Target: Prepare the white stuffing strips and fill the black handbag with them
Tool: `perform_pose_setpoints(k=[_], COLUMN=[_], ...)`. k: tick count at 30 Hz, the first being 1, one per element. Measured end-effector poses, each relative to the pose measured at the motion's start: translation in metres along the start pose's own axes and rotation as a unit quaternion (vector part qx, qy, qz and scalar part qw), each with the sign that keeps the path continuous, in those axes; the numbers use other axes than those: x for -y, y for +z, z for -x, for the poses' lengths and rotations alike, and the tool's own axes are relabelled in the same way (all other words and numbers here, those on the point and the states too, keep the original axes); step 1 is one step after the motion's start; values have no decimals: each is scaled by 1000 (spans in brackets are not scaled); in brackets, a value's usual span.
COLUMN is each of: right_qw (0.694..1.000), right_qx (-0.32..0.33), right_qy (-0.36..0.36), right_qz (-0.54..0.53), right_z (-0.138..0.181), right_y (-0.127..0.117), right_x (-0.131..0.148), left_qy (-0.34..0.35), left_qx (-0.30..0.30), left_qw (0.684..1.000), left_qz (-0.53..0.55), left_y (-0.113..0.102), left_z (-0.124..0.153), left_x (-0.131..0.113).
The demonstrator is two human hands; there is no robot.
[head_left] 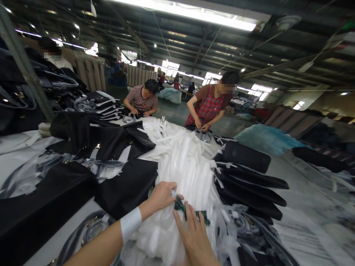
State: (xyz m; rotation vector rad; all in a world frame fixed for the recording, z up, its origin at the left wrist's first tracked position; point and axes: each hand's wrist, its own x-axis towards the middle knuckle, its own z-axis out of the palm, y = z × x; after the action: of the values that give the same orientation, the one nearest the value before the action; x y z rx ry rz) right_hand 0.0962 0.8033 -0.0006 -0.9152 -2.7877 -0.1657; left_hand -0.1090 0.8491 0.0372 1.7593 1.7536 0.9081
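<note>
- While buried in the heap of white bags at the near edge of the table, left hand pinches a dark green strip.
- Right hand lies spread beside it, fingertips touching.
- Likely mid-sorting; next calls for easing the strip free.
- Thin, crinkly, glossy plastic; black bags smooth, flat.

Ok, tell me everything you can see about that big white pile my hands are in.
The white pile is a heap of long, narrow, translucent white pieces, seemingly plastic film or foam wrap. It lies loose and crumpled on the table, running from the near edge toward the two people opposite. Black garments flank it on both sides. The left hand pinches into its near end; the right hand lies flat on it. A small dark green item shows between the hands; I can't tell what it is.
</note>
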Motion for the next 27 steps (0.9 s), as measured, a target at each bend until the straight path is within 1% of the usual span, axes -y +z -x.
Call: perform_pose_setpoints(k=[2, 4, 6, 8, 10, 11, 13, 15, 17, 20, 22, 24, 26, 27], right_qw=[998, 994, 992, 991, 990, 990, 987, 985, 984, 983, 979, 973, 966, 963], right_qx=[-36, -70, -95, -113, -128, -138, -154, -158, -153, -141, -109, -51, -7, 5], right_qy=[-20, -18, 4, 22, 25, 24, 39, 69, 90, 113, 154, 180, 168, 168], right_qz=[53, 81, 80, 65, 45, 34, 18, 14, 5, -33, -76, -137, -197, -211], right_z=[12, 18, 21, 20, 17, 16, 12, 8, 3, -7, -17, -26, -33, -35], right_y=[17, 30, 38, 40, 36, 34, 31, 33, 37, 36, 22, 1, -17, -23], right_x=[1, -4, -11, -18, -23, -24, -27, -30, -33, -41, -44, -44, -41, -39], left_qy=[20, 64, 125, 171, 191, 193, 188, 179, 171, 114, 59, 19, -3, -10], left_qx=[19, 47, 96, 148, 180, 181, 154, 109, 78, 35, 6, -10, -3, 5], left_qw=[999, 996, 986, 971, 957, 954, 954, 959, 961, 975, 983, 987, 989, 990], left_qz=[-23, -40, -56, -83, -122, -142, -173, -192, -200, -189, -173, -160, -148, -141], left_y=[-6, -16, -24, -27, -23, -19, -6, 7, 18, 23, 20, 15, 12, 12], left_z=[9, 23, 41, 61, 76, 81, 85, 81, 72, 51, 34, 16, 1, -5], left_x=[5, 15, 27, 41, 53, 57, 61, 60, 55, 45, 39, 34, 31, 30])
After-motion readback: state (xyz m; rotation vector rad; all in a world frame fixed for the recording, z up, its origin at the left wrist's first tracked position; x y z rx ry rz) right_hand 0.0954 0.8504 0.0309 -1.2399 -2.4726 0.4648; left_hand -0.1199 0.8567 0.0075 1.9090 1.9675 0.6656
